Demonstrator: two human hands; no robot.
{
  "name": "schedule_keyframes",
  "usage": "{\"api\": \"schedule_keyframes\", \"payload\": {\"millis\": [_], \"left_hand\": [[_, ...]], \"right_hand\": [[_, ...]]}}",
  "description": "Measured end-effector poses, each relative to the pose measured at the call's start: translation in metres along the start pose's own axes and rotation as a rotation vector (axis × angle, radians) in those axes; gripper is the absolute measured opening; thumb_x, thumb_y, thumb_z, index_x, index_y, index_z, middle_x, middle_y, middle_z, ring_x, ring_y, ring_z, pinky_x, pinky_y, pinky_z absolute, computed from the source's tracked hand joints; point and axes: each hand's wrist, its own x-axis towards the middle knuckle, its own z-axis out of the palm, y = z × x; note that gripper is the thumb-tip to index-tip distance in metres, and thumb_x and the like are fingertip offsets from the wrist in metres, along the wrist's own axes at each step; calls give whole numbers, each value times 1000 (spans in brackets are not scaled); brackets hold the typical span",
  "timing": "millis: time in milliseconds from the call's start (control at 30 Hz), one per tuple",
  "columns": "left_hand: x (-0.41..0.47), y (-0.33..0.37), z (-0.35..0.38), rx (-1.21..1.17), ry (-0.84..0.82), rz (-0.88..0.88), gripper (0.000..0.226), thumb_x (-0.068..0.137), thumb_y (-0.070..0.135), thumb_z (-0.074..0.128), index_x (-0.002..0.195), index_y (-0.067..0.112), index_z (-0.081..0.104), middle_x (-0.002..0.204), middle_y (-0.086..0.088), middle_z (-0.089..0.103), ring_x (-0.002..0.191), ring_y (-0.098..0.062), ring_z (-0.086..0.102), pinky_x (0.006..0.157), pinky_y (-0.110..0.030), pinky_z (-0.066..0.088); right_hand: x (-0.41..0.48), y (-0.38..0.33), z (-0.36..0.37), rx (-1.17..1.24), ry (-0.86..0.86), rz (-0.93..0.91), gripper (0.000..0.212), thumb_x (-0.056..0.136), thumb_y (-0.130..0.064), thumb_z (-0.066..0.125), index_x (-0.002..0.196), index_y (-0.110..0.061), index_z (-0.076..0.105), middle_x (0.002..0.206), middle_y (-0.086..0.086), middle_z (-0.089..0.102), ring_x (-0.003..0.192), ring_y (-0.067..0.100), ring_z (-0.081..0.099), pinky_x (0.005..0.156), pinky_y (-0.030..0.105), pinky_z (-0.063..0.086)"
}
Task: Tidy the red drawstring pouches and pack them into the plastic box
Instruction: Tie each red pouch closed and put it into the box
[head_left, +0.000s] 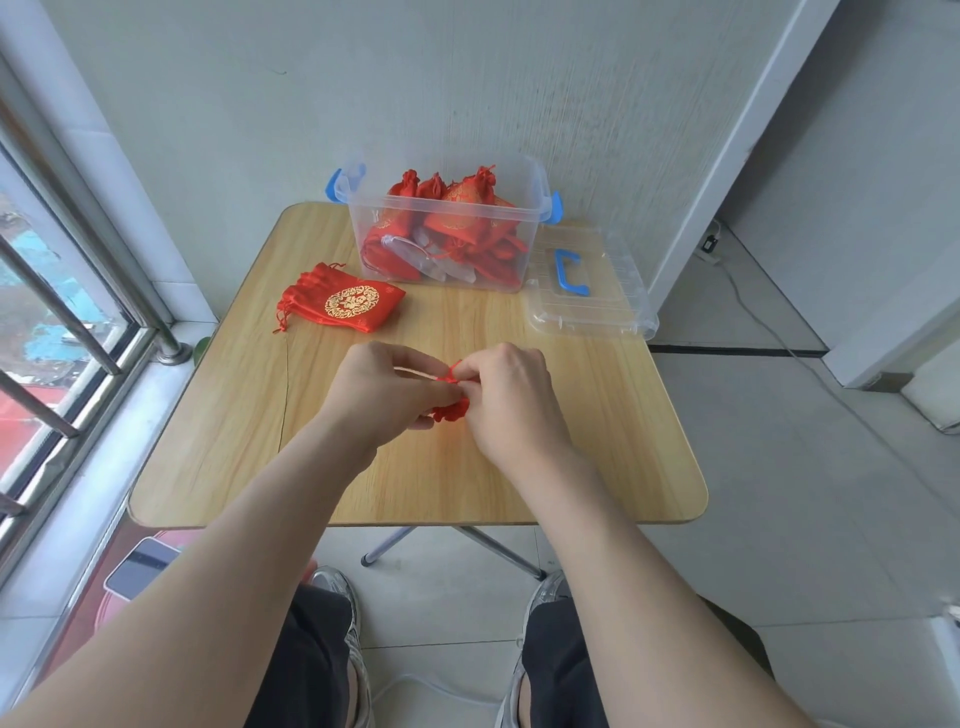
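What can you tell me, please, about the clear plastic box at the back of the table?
The plastic box is a clear, rectangular tub with blue latches on its two short ends. It stands upright and open at the far edge of the wooden table, close to the wall. Red pouches with gold print fill it, some poking above the rim. Its clear lid, with a blue handle, lies on the table just to its right.

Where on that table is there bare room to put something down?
Bare: the near strip of the table, between the front edge and the left hand and right hand, which pinch a held pouch. Also the left side, nearer than the loose pouch. Crowded: the far edge, with plastic box and lid.
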Motion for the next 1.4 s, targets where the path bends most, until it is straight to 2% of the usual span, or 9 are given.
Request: {"api": "schedule_keyframes", "payload": {"millis": [200, 333, 400, 467, 533, 667, 833, 1100, 1400], "left_hand": [[1, 0, -2, 137, 78, 153, 21, 74, 8, 91, 88, 15, 77, 74, 5, 80, 67, -4, 75, 59, -18, 54], [2, -3, 1, 345, 104, 422, 18, 78, 10, 89, 86, 21, 77, 74, 10, 78, 71, 3, 75, 72, -23, 62], [4, -4, 2, 394, 83, 507, 19, 80, 5, 88, 89, 19, 78, 78, 11, 78, 74, 5, 74, 75, -23, 62], [7, -5, 1, 409, 52, 544, 22, 81, -1, 86, 91, 16, 78, 80, 10, 79, 76, 5, 74, 75, -21, 61], [9, -6, 0, 431, 19, 568, 25, 81, -6, 84, 93, 14, 77, 82, 11, 78, 79, 5, 74, 76, -16, 60], [8, -5, -2, 420, 4, 592, 26, 81, -6, 85, 94, 14, 73, 84, 10, 77, 79, 3, 74, 75, -11, 57], [4, 0, -4, 331, 60, 568, 16, 86, 7, 85, 83, 19, 75, 83, 10, 78, 78, 3, 76, 71, -15, 58], [0, -2, -7, 365, 33, 610, 10, 87, 8, 80, 91, 16, 83, 85, 13, 79, 79, 6, 75, 71, -7, 54], [4, -7, -7, 481, 29, 708, 5, 87, 13, 77, 86, 16, 80, 83, 13, 77, 81, 4, 74, 75, -14, 58]], "right_hand": [[-2, -4, -8, 177, -7, 181, 15, 97, -8, 74, 104, -16, 83, 99, -2, 78, 92, 14, 72, 73, 19, 57], [1, -2, -12, 338, -97, 383, 24, 96, -10, 71, 81, -27, 78, 97, -6, 75, 88, 10, 69, 66, 17, 51], [3, 0, -14, 429, -162, 480, 23, 94, -10, 69, 75, -20, 77, 94, -2, 76, 81, 11, 65, 68, 22, 49], [6, 3, -16, 539, -217, 575, 14, 93, -7, 68, 84, -6, 78, 77, 4, 73, 72, 18, 61, 69, 31, 51], [8, 6, -21, 703, -284, 679, 9, 96, -2, 67, 95, -3, 76, 61, 1, 65, 63, 16, 58, 61, 30, 49], [10, 13, -25, 988, -428, 790, 19, 97, 0, 67, 116, 5, 69, 69, 8, 60, 58, 15, 57, 55, 26, 46], [11, 17, -31, 1277, -511, 855, 10, 100, -1, 61, 106, -1, 68, 73, 6, 62, 59, 12, 57, 58, 24, 45], [10, 14, -30, 1314, -494, 849, 6, 100, -3, 63, 101, -5, 69, 72, 5, 65, 59, 10, 59, 55, 21, 47], [9, 15, -29, 1230, -438, 829, 13, 94, -2, 73, 107, -1, 72, 81, 9, 70, 62, 11, 63, 57, 21, 48]]}}
